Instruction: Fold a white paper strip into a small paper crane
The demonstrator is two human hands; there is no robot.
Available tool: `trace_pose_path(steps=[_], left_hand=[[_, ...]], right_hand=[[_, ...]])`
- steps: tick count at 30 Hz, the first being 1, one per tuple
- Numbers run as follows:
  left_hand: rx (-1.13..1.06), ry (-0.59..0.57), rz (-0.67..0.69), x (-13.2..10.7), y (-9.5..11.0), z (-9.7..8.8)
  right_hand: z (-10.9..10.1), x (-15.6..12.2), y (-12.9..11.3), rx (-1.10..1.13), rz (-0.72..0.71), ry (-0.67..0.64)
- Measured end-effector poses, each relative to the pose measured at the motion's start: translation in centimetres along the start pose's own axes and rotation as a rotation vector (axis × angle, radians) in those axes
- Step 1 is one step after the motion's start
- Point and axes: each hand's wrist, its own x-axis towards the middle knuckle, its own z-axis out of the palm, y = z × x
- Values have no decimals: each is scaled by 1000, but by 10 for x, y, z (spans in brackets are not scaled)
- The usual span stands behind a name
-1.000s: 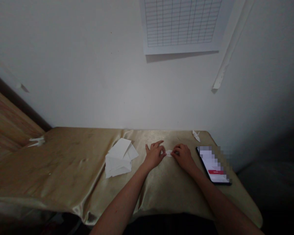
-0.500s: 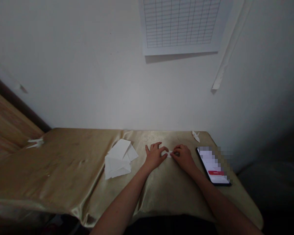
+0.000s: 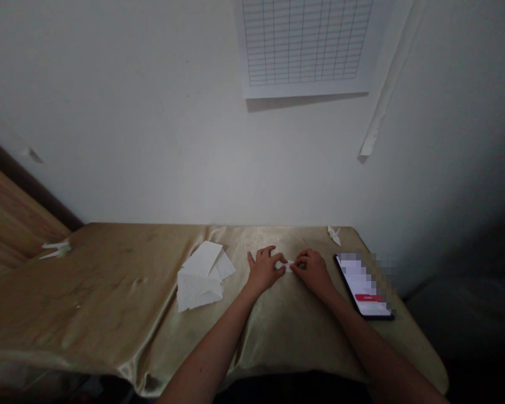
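A small piece of folded white paper [image 3: 289,267] lies between my two hands, low over the gold tablecloth. My left hand [image 3: 266,268] pinches its left end between thumb and index finger, the other fingers spread away. At the right end my right hand [image 3: 312,268] grips the paper with its thumb and fingertips, the fingers curled in. Much of the paper is hidden by the fingertips, so its exact folds cannot be made out. Left of my hands rests a loose pile of white paper sheets [image 3: 202,278].
To the right lies a phone [image 3: 364,292] with a lit, partly blurred screen. A folded paper crane [image 3: 334,235] sits near the back right corner of the table [image 3: 109,292]. Another white folded paper [image 3: 56,248] is at the far left. Behind stands a wall with a gridded sheet [image 3: 305,50].
The view has shifted slightly. Both hands keep their pinch on the small paper, and a little more of it shows between the fingertips.
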Motion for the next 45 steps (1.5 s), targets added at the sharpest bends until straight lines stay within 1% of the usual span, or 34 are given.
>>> trace_pose_path(steps=[8, 12, 15, 18, 21, 28, 38, 42, 45], left_hand=[[-18, -2, -5, 0, 0, 0], [-18, 13, 17, -2, -1, 2], [-9, 39, 3, -3, 2, 3], [1, 63, -5, -2, 5, 4], [6, 60, -1, -2, 7, 4], [-6, 30, 6, -1, 3, 2], [-8, -52, 9, 2, -7, -5], [14, -46, 30, 0, -10, -4], [41, -32, 60, -3, -9, -4]], right_hand=[[-1, -1, -2, -36, 11, -7], [-3, -2, -4, -76, -31, -16], [-4, -3, -4, -129, -58, -34], [-3, -3, -3, -160, -68, -42], [-1, -4, -3, -172, -64, -39], [-4, -1, -4, -114, -21, -57], [-9, 1, 4, -27, -37, -115], [-11, 1, 6, -1, -46, -148], [-12, -2, 7, 2, -84, -150]])
